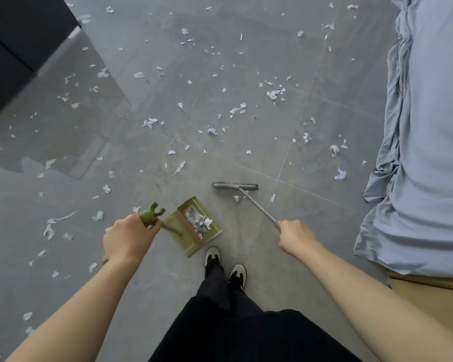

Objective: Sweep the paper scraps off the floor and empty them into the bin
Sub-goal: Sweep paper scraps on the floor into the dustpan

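Right hand (294,235) wrapped round the thin grey metal pole of the broom (235,186); fingers curled, gripping firmly. Left hand (128,237) closed round the olive-green handle of the dustpan (194,226), handle top ending in a forked clip. Broom pole running from the right hand diagonally forward and toward the dustpan side; flat grey head lying crosswise on the floor (220,48), just beyond the dustpan's far corner and apart from it. Dustpan a shallow square tray, hard green plastic by the look, with a brown comb strip across it and a small heap of scraps already inside; set just ahead of the shoes (225,265).

Paper scraps (236,111) (white, torn, some crumpled, light and likely to skid or flutter) spread thinly over the glossy grey tiles, mostly beyond the broom head and out past the dustpan on the left-hand side. One scrap touching the head's near edge. Judged: right hand is the working hand; next stroke should draw scraps back toward the dustpan mouth. Bin not in view.

Rumpled pale-blue bedsheet (429,126) well to the right of the dustpan; dark cabinet (16,48) far beyond it to the left.
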A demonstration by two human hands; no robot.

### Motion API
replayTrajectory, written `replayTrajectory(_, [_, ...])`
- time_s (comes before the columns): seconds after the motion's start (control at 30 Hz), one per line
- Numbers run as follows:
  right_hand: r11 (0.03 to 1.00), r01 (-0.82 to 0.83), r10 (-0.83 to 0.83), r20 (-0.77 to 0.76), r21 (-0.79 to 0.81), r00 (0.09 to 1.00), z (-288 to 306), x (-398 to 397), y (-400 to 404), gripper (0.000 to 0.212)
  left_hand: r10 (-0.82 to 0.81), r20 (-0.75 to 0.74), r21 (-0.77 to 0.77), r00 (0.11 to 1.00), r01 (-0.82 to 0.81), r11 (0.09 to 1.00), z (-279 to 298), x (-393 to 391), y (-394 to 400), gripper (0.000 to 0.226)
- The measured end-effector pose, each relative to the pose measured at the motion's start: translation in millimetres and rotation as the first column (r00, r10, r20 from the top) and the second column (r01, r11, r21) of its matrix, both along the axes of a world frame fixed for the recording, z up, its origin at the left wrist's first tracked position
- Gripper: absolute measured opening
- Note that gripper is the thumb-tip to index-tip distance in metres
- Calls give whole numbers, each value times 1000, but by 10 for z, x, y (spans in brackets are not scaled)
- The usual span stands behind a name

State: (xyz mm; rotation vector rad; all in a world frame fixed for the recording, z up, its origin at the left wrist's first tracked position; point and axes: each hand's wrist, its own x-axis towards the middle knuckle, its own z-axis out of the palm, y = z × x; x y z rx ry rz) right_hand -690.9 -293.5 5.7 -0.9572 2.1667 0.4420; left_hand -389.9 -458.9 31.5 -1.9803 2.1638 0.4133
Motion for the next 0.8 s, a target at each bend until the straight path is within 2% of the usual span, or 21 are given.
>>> replayTrajectory(0.17, [974, -222, 223, -62, 36, 973, -3, -145, -363, 55, 2, -19, 13, 1000, -2, 1000, -22, -182, -335, 37])
replayTrajectory(0.47, [964, -217, 241, -166, 151, 956, 86, -509, -1067, 46, -116, 59, 19, 992, 115, 993, -58, -408, -1055, 37])
replayTrajectory(0.67, [980, -7, 28, -103, 201, 994, 252, -656, -1067, 39, -168, 80, 27, 982, 167, 986, -65, -564, -1307, 39])
replayTrajectory(0.8, [961, 234, -241, 33, 151, 970, 290, -590, -1094, 22, -195, 80, 29, 978, 193, 981, -94, -688, -1416, 38])
